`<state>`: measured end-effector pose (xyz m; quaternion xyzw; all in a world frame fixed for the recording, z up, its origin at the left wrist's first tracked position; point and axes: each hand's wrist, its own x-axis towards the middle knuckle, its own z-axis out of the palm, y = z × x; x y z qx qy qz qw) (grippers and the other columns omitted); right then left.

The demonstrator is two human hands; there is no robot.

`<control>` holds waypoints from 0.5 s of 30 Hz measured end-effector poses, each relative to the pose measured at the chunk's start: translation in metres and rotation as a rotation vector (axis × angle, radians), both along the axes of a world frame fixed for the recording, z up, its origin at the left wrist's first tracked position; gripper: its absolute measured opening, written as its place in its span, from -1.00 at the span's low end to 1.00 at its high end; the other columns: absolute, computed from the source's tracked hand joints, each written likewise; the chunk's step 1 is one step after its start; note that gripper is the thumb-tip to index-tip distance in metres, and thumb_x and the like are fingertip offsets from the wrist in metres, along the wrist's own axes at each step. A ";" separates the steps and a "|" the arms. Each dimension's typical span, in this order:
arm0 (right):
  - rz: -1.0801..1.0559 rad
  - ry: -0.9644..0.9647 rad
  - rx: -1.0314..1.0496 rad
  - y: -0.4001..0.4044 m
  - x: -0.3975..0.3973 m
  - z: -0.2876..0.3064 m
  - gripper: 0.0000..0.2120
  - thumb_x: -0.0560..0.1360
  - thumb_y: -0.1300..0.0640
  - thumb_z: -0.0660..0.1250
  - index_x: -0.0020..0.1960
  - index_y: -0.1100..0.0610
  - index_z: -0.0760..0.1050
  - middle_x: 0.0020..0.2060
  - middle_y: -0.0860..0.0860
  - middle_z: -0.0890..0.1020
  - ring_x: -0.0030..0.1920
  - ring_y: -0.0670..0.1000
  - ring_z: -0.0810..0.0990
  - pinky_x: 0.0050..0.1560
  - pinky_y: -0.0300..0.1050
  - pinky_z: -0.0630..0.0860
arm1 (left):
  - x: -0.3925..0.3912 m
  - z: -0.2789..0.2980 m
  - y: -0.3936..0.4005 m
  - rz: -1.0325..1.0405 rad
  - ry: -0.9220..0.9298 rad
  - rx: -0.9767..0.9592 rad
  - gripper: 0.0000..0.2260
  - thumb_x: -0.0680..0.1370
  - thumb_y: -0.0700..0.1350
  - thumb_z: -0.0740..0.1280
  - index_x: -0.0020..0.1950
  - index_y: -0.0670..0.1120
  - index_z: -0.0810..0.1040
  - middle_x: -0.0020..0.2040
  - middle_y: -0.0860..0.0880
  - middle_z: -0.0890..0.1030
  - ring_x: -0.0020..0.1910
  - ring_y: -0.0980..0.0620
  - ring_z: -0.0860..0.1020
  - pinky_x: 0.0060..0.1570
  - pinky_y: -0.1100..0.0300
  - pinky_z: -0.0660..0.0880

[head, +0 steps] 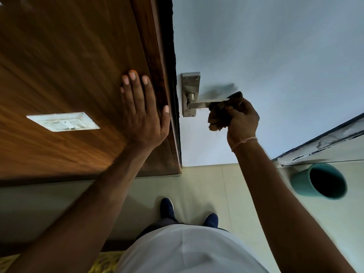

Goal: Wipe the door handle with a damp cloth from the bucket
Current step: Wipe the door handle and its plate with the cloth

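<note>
The fingers of the left hand lie spread and flat, holding nothing, pressed against the brown wooden panel beside the pale blue door; those of the right hand are curled tight around a brown cloth, bunched over the outer end of the door handle. That panel fills the left of the view and carries a white switch plate well to the left of the flat hand. The door takes up the right, its edge meeting a dark frame strip. Below lies a pale tiled floor, where a teal bucket stands near the door's lower corner, well apart from the handle. The metal lever juts from a steel backplate just beside the door's edge. A thin thread band circles the right wrist.
</note>
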<state>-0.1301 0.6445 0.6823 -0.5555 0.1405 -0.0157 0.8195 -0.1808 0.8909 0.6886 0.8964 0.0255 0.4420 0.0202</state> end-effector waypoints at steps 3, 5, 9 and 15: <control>-0.084 -0.167 -0.334 0.006 -0.001 0.002 -0.75 0.68 0.32 0.32 0.28 0.15 0.65 -0.03 0.19 0.79 -0.20 0.30 0.76 -0.31 0.01 0.68 | 0.000 0.001 0.000 -0.005 -0.003 -0.006 -0.31 0.69 0.05 0.23 0.67 -0.36 0.16 0.62 -0.46 0.28 0.65 -0.44 0.19 0.70 -0.24 0.11; -0.150 -0.357 -0.722 0.007 -0.003 0.002 -0.70 0.63 0.33 0.34 0.19 0.01 0.70 -0.01 -0.16 0.78 0.01 0.19 0.77 0.04 -0.07 0.68 | 0.000 0.001 -0.001 -0.003 -0.002 -0.011 -0.30 0.68 0.05 0.23 0.68 -0.35 0.16 0.62 -0.46 0.28 0.65 -0.43 0.19 0.70 -0.24 0.11; -0.285 -0.537 -1.321 0.018 -0.011 0.002 -0.75 0.60 0.18 0.33 0.15 0.01 0.74 0.11 -0.12 0.76 0.14 0.14 0.63 0.03 -0.19 0.48 | -0.002 0.001 -0.001 -0.004 0.000 -0.013 -0.31 0.69 0.04 0.23 0.68 -0.34 0.15 0.63 -0.45 0.27 0.66 -0.42 0.19 0.70 -0.23 0.11; -0.192 -0.493 -1.246 0.065 -0.022 0.000 -0.75 0.55 0.25 0.39 0.18 0.09 0.71 0.12 0.05 0.70 0.13 0.23 0.62 0.03 -0.17 0.41 | -0.002 0.001 0.003 -0.003 0.007 0.000 -0.31 0.69 0.05 0.25 0.69 -0.31 0.15 0.64 -0.42 0.29 0.66 -0.38 0.19 0.71 -0.20 0.11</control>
